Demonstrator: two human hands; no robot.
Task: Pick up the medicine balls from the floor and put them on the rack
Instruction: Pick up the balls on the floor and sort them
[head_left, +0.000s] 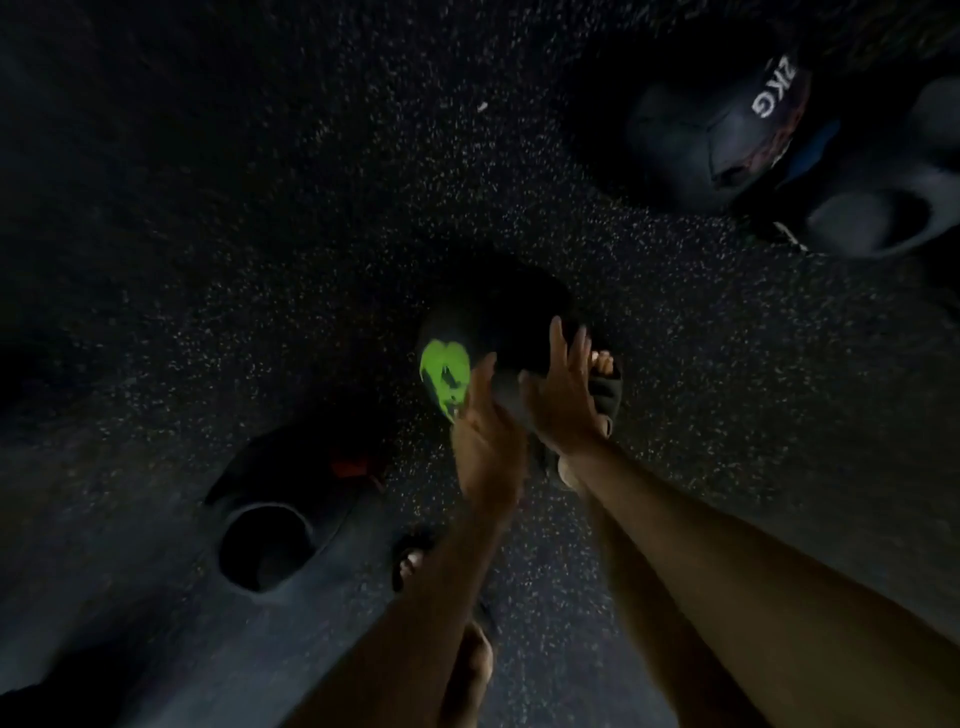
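A black medicine ball with a bright green patch is low over the dark speckled floor at the centre of the view. My left hand presses its near side just beside the green patch. My right hand lies on the ball's right side with the fingers spread. The ball is held between the two palms; whether it touches the floor I cannot tell. A second dark ball marked "2KG" lies on the floor at the top right. The rack is out of view.
A dark ball with a round grip hole and a red mark lies at the lower left. Another with a grip hole sits at the right edge. My sandalled feet stand just under and behind the held ball.
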